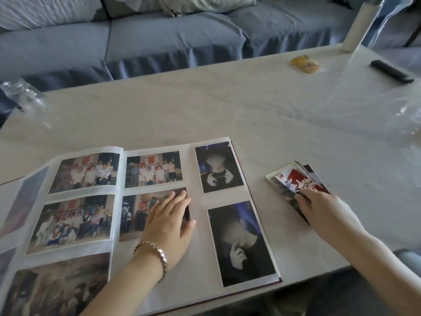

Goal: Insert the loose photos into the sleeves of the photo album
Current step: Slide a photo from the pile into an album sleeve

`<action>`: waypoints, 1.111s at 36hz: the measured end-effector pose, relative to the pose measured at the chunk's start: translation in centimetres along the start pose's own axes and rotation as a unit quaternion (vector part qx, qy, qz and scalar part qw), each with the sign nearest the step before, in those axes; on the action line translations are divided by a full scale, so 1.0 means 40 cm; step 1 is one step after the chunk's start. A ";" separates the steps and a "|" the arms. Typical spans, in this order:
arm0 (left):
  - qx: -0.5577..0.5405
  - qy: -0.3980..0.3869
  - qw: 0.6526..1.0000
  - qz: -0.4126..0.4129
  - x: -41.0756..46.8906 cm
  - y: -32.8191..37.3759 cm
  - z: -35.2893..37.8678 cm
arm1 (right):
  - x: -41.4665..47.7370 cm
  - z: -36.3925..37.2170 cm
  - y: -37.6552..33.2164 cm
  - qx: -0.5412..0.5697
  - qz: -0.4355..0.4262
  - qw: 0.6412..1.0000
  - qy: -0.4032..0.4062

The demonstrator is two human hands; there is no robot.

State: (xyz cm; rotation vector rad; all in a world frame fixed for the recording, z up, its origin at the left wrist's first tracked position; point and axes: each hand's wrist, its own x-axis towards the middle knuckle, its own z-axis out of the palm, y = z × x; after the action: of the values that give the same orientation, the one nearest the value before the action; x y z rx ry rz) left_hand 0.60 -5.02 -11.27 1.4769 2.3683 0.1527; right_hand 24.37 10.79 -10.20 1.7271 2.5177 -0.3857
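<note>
Fingers (181, 199) of my left hand (168, 221) lie flat on the glossy plastic-sleeved photo album (202, 254); right hand (323, 210), released, touches the rectangular photo stack (289, 179).

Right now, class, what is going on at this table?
A person is filling a photo album that lies open on the table. The left hand rests flat on a group photo on the right-hand page. The right hand touches the stack of loose photos beside the album, none lifted yet.
</note>
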 end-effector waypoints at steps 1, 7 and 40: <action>-0.013 0.003 1.000 -0.003 0.000 0.001 0.001 | 0.000 0.001 0.004 0.012 0.011 1.000 0.007; -0.165 0.075 0.983 -0.014 -0.012 0.031 -0.006 | -0.005 0.003 -0.006 0.020 -0.046 0.977 0.207; -0.115 0.080 0.990 -0.015 -0.086 -0.012 -0.043 | -0.088 -0.003 -0.147 0.426 -0.111 0.891 0.111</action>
State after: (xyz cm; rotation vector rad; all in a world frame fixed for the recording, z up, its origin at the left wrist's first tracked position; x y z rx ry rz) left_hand 0.98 -8.12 -8.97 1.3652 2.3993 0.5363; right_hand 20.26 5.63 -8.41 1.7403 2.9521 -1.5992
